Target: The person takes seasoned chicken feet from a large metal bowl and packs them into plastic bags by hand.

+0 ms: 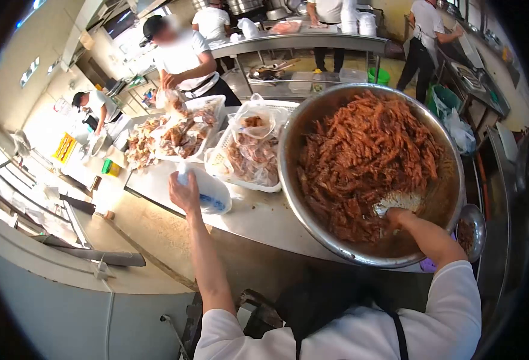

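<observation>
A wide steel bowl (289, 198) holds a large heap of reddish-brown, sauced chicken feet (366, 150). My right hand (399, 219) reaches into its near right side, closed, with the fingers partly hidden. Just beyond the fingers lies a pale speckled patch (403, 201); whether it is a perforated scoop or loose grains, I cannot tell. Left of the bowl, my left hand (183, 193) grips the top of a whitish translucent plastic bag (212, 197) with blue print, resting on the table's near edge.
A white basket (257, 185) of bagged meat stands beside the bowl, with another white crate (221, 110) behind it. Loose meat pieces (141, 141) lie further left. A co-worker (186, 63) handles a bag across the table. A small metal bowl (477, 225) sits at right.
</observation>
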Demonstrator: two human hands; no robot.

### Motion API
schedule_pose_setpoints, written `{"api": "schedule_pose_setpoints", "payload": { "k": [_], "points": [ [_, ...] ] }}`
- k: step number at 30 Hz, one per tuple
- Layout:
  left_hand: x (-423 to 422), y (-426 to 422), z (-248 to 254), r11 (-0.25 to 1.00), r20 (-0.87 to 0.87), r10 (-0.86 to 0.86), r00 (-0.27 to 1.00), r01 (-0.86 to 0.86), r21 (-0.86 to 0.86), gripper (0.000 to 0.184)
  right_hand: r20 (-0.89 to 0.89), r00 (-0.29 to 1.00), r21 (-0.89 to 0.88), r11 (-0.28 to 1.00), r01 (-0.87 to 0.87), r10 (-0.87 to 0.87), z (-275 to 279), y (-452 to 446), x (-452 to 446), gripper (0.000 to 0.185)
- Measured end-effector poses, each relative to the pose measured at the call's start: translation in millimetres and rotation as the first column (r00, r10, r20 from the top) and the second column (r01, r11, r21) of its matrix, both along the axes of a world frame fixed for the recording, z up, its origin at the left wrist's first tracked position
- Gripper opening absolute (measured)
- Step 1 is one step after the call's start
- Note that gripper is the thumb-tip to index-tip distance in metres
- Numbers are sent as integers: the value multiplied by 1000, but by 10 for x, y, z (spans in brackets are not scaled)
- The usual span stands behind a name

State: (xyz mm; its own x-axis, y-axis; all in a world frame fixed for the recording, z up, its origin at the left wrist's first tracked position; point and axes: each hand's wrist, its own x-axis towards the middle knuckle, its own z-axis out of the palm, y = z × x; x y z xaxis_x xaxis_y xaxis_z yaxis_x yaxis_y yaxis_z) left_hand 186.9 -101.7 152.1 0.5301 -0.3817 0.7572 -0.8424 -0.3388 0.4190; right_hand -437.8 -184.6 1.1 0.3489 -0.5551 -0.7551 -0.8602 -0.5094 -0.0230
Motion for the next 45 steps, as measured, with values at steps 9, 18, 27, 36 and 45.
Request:
{"api": "schedule_pose_setpoints", "payload": {
  "k": [9,18,27,36,45],
  "points": [
    [140,141,56,995,-78,-94,993,97,36,49,-90,989,-85,990,112,-120,-104,-57,352,49],
    [-138,235,323,972,-280,-166,945,205,115,42,-21,983,-93,980,177,-180,-88,-8,351,47],
    [-529,433,177,992,-200,-73,977,92,87,45,-9,994,-99,989,108,-109,158,44,485,40],
    [-839,222,290,970,76,76,994,-91,226,34,-8,999,-47,998,39,-39,43,-61,460,48],
    [-600,109,231,994,14,-49,999,48,101,25,-41,998,-130,991,32,-37,-189,-137,450,36]
  ]
}}
